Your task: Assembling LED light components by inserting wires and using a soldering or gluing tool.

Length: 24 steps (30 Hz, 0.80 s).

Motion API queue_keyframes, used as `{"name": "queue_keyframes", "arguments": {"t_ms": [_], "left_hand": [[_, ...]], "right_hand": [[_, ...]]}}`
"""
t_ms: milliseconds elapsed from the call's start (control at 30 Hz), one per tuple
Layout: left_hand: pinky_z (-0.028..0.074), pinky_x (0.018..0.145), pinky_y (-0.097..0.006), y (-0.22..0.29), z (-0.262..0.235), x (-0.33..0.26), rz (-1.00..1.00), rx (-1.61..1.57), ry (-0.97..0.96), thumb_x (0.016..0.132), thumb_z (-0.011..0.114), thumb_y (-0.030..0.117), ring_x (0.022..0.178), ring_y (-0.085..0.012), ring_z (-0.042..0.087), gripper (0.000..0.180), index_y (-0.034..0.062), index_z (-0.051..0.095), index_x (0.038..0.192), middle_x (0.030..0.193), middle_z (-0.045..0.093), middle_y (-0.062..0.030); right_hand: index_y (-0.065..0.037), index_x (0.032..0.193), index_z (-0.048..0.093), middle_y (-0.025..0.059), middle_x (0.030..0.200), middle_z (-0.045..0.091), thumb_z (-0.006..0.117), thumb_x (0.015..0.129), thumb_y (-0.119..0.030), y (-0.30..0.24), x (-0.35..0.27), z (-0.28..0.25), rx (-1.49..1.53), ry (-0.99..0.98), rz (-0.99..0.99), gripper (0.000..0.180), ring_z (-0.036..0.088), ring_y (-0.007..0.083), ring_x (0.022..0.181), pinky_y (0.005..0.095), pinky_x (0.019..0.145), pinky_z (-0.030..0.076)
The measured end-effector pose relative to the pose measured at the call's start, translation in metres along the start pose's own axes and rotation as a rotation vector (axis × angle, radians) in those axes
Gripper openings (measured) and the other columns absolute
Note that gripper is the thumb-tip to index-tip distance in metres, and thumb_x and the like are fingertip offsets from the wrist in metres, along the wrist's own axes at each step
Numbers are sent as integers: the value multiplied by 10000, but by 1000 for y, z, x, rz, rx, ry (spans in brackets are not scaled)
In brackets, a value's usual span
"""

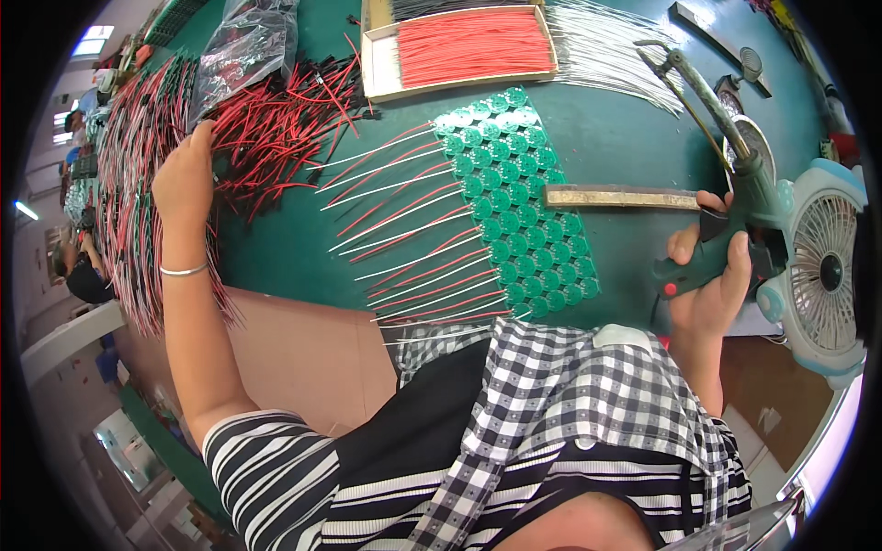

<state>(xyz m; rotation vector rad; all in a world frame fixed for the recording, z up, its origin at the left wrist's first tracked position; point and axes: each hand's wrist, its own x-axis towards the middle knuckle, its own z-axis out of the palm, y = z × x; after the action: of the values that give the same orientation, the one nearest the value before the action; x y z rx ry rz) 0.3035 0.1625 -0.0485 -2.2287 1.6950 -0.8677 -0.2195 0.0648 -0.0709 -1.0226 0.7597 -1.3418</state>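
My right hand (706, 275) is wrapped round the dark green handle of a soldering gun (755, 188), whose thin metal tube points to the far side. My left hand (186, 179) is raised at the left, fingers pinched together at the edge of a clear plastic bag (246, 55). What they hold, if anything, is hidden. Beside that hand lies a heap of short red and black wires (276, 138). Between my hands is a panel of round green circuit boards (528, 211), with red and white wires (413, 220) sticking out from its left side.
A box of red wires (473, 46) stands at the back, with loose white wires (611, 50) beside it. Bundled wires (129, 193) hang over the left edge. At right are a fan (827, 262) and a narrow bar (620, 197). Other people (87, 275) are at far left.
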Motion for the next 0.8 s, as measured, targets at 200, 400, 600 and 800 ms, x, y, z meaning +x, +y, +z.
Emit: {"name": "queue_keyframes", "arguments": {"t_ms": [200,400,600,800], "left_hand": [[512,645,-362,50,-55,-2,-93,-335,249,959,493,153,805,-265,662,185,127,607,1102,964,680,-82],[469,595,-268,175,-112,-13,130,-1328,-136,978,469,96,647,-122,585,191,29,596,1104,765,604,-70],[434,577,-207,226,-118,7,15,-1673,-434,993,454,131,662,-66,536,213,20,562,1140,824,608,-22],[489,686,-219,249,-114,22,16,-1858,-551,1009,442,175,833,-87,598,306,17,537,1254,993,649,-56]], "right_hand": [[12,1287,438,246,1180,555,481,956,-267,1,1,1,34,-37,2,435,584,190,615,340,565,476],[10,1274,449,243,1147,573,494,938,-255,2,-1,0,19,18,-5,431,588,197,590,341,555,486],[23,1262,447,237,1119,586,506,927,-253,0,-1,-1,13,51,-33,438,595,203,582,338,543,493],[41,1257,433,228,1105,596,503,928,-251,0,-5,-2,30,89,-49,446,597,202,582,333,536,497]]}}
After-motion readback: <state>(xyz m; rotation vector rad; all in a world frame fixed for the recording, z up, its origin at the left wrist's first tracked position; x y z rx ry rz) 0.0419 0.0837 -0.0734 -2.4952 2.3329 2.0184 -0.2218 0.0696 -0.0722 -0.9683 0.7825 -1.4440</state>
